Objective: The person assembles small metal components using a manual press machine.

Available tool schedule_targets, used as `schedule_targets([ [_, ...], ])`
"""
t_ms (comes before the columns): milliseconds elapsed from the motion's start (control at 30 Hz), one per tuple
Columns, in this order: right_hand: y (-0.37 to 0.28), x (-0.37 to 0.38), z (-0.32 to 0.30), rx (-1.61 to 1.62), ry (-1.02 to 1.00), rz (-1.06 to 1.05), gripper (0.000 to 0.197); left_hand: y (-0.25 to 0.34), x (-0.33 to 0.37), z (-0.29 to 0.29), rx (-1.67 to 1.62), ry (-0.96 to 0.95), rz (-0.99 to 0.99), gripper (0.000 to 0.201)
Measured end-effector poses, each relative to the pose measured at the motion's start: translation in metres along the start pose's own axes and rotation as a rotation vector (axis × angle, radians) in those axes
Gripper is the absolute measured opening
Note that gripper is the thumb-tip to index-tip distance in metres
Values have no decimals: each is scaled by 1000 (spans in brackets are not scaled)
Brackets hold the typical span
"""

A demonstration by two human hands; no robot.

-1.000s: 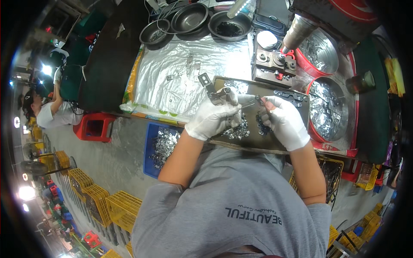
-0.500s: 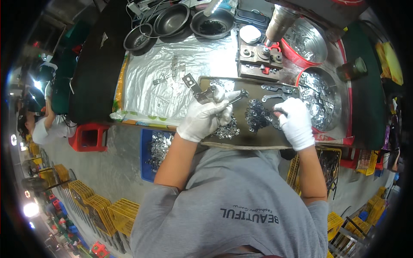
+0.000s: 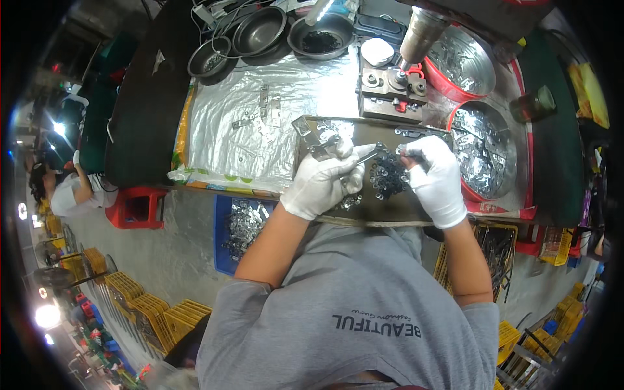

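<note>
My left hand (image 3: 325, 185), in a white glove, is closed round a jointed metal bracket (image 3: 370, 153). One narrow arm of it points right over the tray (image 3: 370, 213), and a flat end sticks out at the upper left. My gloved right hand (image 3: 439, 179) is pinched close to the arm's tip. Whatever its fingertips hold is too small to make out. Below and between the hands lies a heap of small dark ring-shaped parts (image 3: 387, 177). Small silver parts (image 3: 351, 201) lie by my left hand, partly hidden by it. Flat metal arms (image 3: 416, 133) rest at the tray's far right.
A press (image 3: 393, 94) stands behind the tray. Two red-rimmed tubs (image 3: 484, 153) of metal parts are on the right. Dark bowls (image 3: 260, 32) line the back left, beyond a silvery sheet (image 3: 227, 149) with loose plates. A blue bin (image 3: 224, 253) of parts stands below the table's edge.
My left hand has moved right with the bracket, which has turned a little. My right hand has lifted away from the dark rings, up and left toward the bracket's tip.
</note>
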State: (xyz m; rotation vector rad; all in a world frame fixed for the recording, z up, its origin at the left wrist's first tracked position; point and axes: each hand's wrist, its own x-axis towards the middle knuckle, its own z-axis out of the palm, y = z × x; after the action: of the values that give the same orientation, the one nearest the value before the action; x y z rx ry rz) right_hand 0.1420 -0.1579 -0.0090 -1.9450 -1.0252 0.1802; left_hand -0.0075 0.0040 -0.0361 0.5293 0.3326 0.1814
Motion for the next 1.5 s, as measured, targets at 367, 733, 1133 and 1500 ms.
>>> schedule_targets([
  [367, -14, 8, 4, -225, 101, -362, 19, 7, -3, 11, 15, -4, -21, 18],
  [733, -6, -2, 11, 325, 20, 130, 13, -2, 3, 4, -144, -77, -47, 9],
  [1133, 167, 10, -160, -896, 110, 647, 25, 3, 2, 18, 25, 61, 15, 14],
  [1500, 169, 22, -153, -809, -97, 595, 21, 4, 2, 3, 31, 66, 15, 14],
])
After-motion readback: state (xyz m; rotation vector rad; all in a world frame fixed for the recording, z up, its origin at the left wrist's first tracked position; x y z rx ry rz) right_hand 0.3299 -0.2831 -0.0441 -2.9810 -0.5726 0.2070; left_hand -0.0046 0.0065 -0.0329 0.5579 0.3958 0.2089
